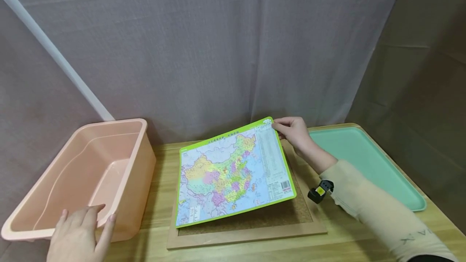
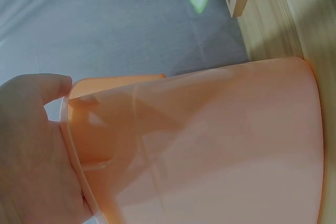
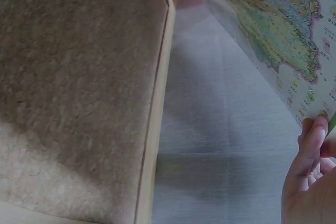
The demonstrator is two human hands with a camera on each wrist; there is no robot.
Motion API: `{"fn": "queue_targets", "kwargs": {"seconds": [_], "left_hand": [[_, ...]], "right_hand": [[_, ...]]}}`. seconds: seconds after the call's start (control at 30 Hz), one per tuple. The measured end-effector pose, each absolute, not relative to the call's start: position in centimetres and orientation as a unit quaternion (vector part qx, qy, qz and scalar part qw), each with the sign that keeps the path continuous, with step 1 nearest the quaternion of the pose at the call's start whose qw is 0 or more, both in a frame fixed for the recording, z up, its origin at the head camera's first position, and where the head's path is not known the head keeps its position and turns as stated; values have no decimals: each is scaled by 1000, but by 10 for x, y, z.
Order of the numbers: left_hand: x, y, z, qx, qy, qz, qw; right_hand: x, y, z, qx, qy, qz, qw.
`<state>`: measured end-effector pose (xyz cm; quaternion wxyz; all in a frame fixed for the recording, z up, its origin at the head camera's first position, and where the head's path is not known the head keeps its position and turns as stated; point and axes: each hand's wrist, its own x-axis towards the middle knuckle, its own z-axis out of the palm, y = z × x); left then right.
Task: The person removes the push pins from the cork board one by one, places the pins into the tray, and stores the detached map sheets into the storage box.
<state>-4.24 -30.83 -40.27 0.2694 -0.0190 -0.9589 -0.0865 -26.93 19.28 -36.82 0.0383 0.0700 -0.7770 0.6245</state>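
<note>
My right hand [image 1: 293, 132] pinches the upper right corner of a green-bordered map sheet [image 1: 225, 177], thumb on the printed front. The sheet is tilted, its right side raised above a wood-framed cork board [image 1: 247, 235] lying on the table. From the right wrist view, the back of the map sheet [image 3: 283, 30] shows a relief map, held between the fingers [image 3: 314, 135]. At the near rim of a pink plastic bin [image 1: 125, 181], my left hand [image 1: 78, 233] rests with its fingers loosely extended over the edge. The left wrist view shows the left hand [image 2: 37, 145] against that rim.
A mint-green tray [image 1: 364, 165] lies on the right of the wooden table [image 1: 162, 181], beyond my right forearm. Grey cloth [image 1: 204, 60] hangs behind the table. A dark band with a yellow tag [image 1: 321, 191] sits at the right wrist.
</note>
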Motion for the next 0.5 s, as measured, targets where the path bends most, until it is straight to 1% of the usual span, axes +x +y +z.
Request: {"fn": "queue_targets", "kwargs": {"seconds": [0.5], "left_hand": [[-50, -294, -472, -9, -949, -114, 295]], "right_hand": [[-283, 197, -378, 83, -774, 626, 39]]}}
